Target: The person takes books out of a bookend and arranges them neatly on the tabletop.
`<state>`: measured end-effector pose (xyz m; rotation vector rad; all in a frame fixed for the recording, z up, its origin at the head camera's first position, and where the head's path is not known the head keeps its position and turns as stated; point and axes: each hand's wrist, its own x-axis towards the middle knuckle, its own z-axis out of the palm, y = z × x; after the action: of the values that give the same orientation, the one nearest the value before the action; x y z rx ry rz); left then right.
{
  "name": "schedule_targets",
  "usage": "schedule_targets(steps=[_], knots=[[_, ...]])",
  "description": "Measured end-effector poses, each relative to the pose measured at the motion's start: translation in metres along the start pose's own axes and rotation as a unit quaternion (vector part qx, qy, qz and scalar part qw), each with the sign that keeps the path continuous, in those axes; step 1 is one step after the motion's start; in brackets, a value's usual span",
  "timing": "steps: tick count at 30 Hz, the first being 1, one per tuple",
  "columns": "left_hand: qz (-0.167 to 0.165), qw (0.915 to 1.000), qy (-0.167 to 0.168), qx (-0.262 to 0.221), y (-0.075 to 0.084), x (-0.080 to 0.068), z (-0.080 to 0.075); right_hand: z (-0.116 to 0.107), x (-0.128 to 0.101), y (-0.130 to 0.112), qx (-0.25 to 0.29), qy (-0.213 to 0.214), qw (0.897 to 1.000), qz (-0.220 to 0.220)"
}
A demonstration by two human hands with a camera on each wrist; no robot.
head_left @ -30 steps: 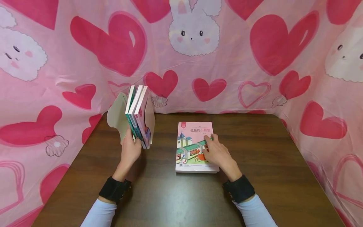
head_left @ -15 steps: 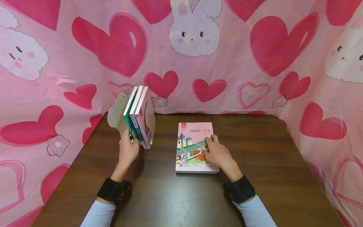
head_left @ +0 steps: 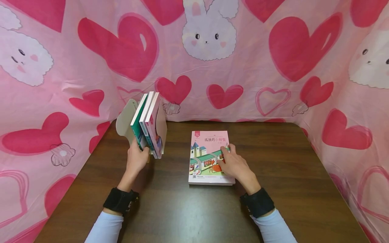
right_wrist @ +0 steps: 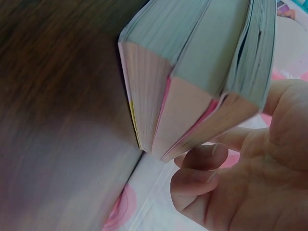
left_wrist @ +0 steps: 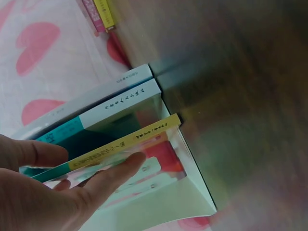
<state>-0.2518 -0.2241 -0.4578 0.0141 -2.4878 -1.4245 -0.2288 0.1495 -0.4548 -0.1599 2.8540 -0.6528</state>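
At the left of the dark wooden table (head_left: pixel 273 162) stands a cream bookend (head_left: pixel 124 123) with three books upright between its two plates. The left hand (head_left: pixel 137 159) grips the leftmost one, a green-spined book (head_left: pixel 137 125), low down — thumb on one side, fingers curled on the other — and the book leans to the left, away from its neighbours, a teal-spined book (head_left: pixel 145 121) and a pink book (head_left: pixel 153 128). The left wrist view shows the fingers (left_wrist: pixel 115 174) lying along the cover just under the yellow and green spine.

Right of the bookend, near the middle of the table, a stack of books (head_left: pixel 209 157) lies flat, a pink picture cover with a crab on top. The right hand (head_left: pixel 232 164) rests on its right half, fingers curled round the stack's right edge — the right wrist view shows fingertips (right_wrist: pixel 199 156) tucked under fanned page edges.
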Motion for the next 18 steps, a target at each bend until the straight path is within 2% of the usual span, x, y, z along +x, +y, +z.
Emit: schedule_targets(steps=[3,10,18], knots=[[0.006,0.9999,0.008,0.001,0.000,0.004,0.002,-0.001,0.000,0.002,0.002,0.000,1.000,-0.001],[0.015,0.9979,0.061,0.013,-0.007,0.008,0.008,0.000,-0.001,0.001,0.002,-0.001,1.000,-0.003],[0.033,0.9968,0.071,0.018,-0.008,0.011,0.012,0.000,-0.002,0.000,0.001,0.001,1.000,-0.001]])
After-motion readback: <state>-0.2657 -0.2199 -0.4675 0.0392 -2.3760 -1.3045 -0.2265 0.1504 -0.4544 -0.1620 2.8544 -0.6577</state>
